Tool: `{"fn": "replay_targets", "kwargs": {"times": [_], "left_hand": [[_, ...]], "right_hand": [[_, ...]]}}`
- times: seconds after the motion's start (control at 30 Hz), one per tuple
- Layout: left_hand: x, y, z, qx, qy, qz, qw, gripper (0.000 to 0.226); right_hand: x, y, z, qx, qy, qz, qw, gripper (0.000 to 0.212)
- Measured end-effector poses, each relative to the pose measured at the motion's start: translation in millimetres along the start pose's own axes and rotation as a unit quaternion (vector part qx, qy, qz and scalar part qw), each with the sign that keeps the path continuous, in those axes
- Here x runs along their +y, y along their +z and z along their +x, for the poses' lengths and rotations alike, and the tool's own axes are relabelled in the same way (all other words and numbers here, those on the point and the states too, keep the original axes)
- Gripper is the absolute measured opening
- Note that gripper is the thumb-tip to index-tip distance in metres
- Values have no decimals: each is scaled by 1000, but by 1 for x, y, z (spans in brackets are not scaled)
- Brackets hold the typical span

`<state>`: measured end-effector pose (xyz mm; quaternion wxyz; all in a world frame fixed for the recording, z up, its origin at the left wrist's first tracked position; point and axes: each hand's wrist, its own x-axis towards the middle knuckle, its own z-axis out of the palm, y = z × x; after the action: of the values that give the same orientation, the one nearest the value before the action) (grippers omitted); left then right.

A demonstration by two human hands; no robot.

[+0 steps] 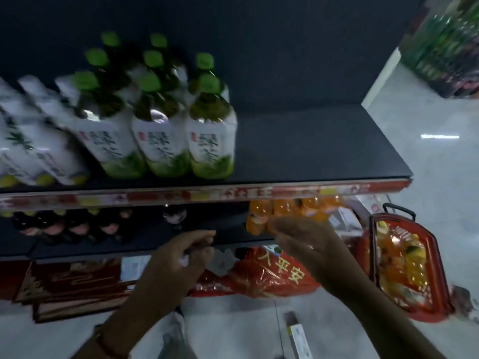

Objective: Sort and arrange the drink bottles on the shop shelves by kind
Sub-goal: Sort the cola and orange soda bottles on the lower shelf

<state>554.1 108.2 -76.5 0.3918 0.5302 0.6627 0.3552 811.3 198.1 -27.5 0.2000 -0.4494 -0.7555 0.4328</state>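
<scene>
Green-capped tea bottles [166,117] with white labels stand in rows on the upper shelf [311,156], beside white-labelled bottles with yellow bottoms [31,151] at the far left. On the lower shelf stand dark bottles [77,226] at the left and orange drink bottles [282,211] at the right. My left hand [178,265] hovers in front of the lower shelf with loosely curled fingers, holding nothing. My right hand [308,244] is spread just in front of the orange bottles, without touching them as far as I can see. The frame is blurred.
A red shopping basket [440,288] with several bottles sits on the floor at the right. Red packaged goods [259,275] and dark red boxes [70,281] fill the bottom level. A small box [298,335] lies on the tiled floor. More green bottles [445,40] stand far right.
</scene>
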Motion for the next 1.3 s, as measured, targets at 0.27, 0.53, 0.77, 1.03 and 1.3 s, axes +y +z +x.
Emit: {"fn": "replay_targets", "kwargs": {"times": [0.27,0.53,0.77,1.03,1.3], "left_hand": [[-108,188,148,18,-172,-128,977,91],[-213,273,258,121,38,-101,987,77],[-265,285,300,117,151,-113,975,77],[-275,290,304,120,196,-103,968,87],[-271,290,303,114,189,-98,970,79]], "right_hand": [[220,7,21,161,154,132,966,27],[327,42,146,138,11,102,985,80],[356,65,190,227,-109,-25,968,56],[361,72,200,268,-67,-74,958,75],[331,35,176,239,-41,-251,937,67]]}}
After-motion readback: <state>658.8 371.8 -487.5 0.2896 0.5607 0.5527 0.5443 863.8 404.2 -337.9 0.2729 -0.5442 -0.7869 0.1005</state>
